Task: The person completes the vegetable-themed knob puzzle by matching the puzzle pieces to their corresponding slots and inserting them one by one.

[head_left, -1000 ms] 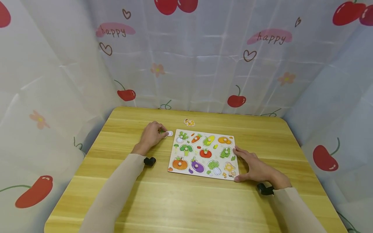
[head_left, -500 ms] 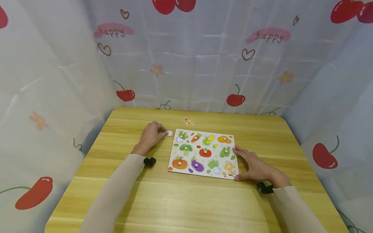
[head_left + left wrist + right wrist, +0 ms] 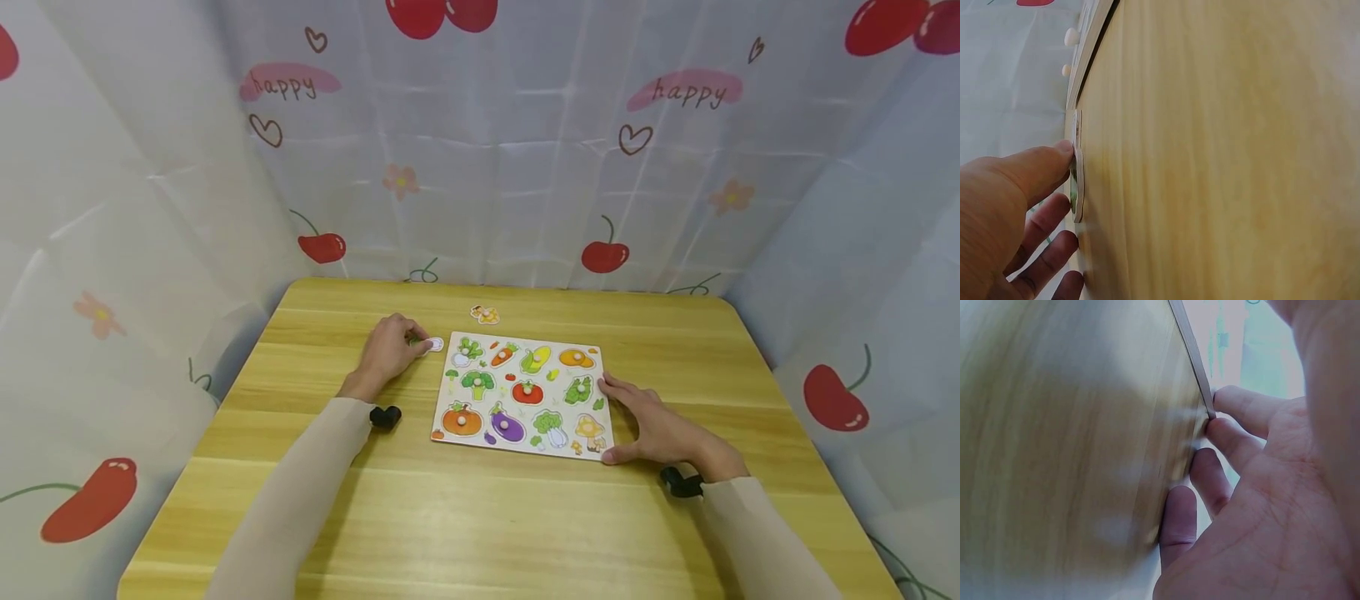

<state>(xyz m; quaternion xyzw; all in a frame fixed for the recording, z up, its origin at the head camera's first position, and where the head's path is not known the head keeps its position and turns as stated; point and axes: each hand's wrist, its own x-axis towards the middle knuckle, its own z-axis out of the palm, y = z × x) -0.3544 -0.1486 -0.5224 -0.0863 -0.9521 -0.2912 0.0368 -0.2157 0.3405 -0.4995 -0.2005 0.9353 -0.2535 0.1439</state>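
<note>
A white puzzle board printed with vegetables lies flat on the table. Most of its pictures carry small round knobs; the bok choy and mushroom pictures show none. Left of the board, my left hand pinches a green-and-white puzzle piece, probably a bok choy, largely covered by the fingers. In the left wrist view this piece lies on or very near the tabletop, thumb on top. My right hand rests at the board's right edge, thumb by the near corner, fingers spread and loosely bent. The right wrist view shows fingertips touching the board's edge.
A yellow mushroom puzzle piece with a knob lies behind the board, near the back of the wooden table. White curtains printed with cherries enclose the table at the back and both sides. Each wrist wears a black camera.
The head view has shifted very slightly. Both hands, the board and the two loose pieces stay in place.
</note>
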